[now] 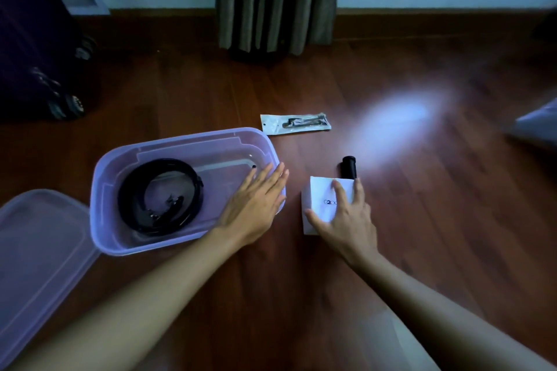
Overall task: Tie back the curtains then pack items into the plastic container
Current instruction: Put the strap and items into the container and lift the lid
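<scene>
A clear plastic container (126, 238) stands open on the wooden floor, with a coiled black belt (159, 196) inside. My left hand (256, 205) lies flat with straight fingers over the container's right rim. My right hand (343, 217) grips a small white box (319, 199) on the floor, thumb on its left side and fingers over its top. A black cylinder (348, 166) lies just behind the box. A small plastic packet (295, 123) with a dark item lies farther back. The gathered curtain (277, 0) hangs by the wall.
The container's lid (39, 253) lies on the floor at the left. A dark wheeled suitcase (39, 63) stands at the back left. A white object (539, 126) shows at the right edge. A bright light patch (394, 117) falls on the floor.
</scene>
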